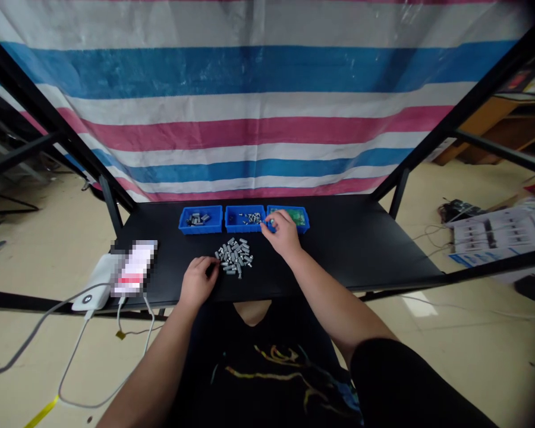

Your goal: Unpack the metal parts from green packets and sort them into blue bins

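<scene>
Pile of grey pieces: many short, cylinder-like metal pieces (235, 257), grey with bright shiny parts; the fine details are too small to tell.
Direction of pieces: mixed; the long axes go many ways, some lie nearly left to right, and one at the near edge points toward the person.
Place of pile: on the black desk (348, 249), in front of the middle blue bin (245, 228).
Left hand: the left hand (198, 280) is at the left edge of the pile, fingers bent; I cannot tell if its grip is closed on a piece.
Right hand: the right hand (286, 233) is above the middle and right bins, thumb and forefinger near each other; whether this grip holds something, I cannot tell.
</scene>
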`<state>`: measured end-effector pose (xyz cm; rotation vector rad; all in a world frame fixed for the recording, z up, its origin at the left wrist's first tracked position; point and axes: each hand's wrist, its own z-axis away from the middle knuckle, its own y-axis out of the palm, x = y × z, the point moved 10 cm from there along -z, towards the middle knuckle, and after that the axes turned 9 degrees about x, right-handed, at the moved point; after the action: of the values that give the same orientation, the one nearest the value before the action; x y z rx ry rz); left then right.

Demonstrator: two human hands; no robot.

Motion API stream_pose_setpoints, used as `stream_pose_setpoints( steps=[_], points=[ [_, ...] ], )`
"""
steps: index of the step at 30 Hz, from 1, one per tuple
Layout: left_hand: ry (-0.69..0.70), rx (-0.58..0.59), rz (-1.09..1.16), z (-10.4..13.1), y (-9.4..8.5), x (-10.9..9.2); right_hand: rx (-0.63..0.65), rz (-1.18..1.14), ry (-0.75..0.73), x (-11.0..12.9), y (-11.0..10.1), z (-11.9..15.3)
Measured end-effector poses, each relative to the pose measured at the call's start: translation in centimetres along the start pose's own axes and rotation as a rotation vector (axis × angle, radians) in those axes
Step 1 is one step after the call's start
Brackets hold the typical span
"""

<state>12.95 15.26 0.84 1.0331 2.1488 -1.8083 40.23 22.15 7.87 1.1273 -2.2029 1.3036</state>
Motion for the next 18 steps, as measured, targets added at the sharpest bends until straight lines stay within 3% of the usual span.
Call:
stream_pose_setpoints(
  steps=[4, 8, 13, 16, 18],
  points=[
    [-0.095, -0.070, -0.033, -0.2, -0.8, 0.4, -0.058, 0.091, 0.115, -2.9, -1.9, 4.1],
    [-0.169, -0.097, -0.118, -3.8, -2.1, -1.1, 0.070, 0.018, 0.238, -5.7, -1.1, 8.1],
    [-0.160, -0.143, -0.164, -9.8, -4.2, -5.4, 0.248, -0.030, 0.161, -3.8, 0.4, 10.0],
    [-0.108, -0.171, -0.165, -10.0, -4.7, -6.5, 0.275, -0.055, 0.100, -2.4, 0.9, 9.7],
    [-0.042, -0.146, -0.094, -8.7, -4.0, -6.0, 0.325, -0.085, 0.048, -1.4, 2.1, 9.1]
  ],
)
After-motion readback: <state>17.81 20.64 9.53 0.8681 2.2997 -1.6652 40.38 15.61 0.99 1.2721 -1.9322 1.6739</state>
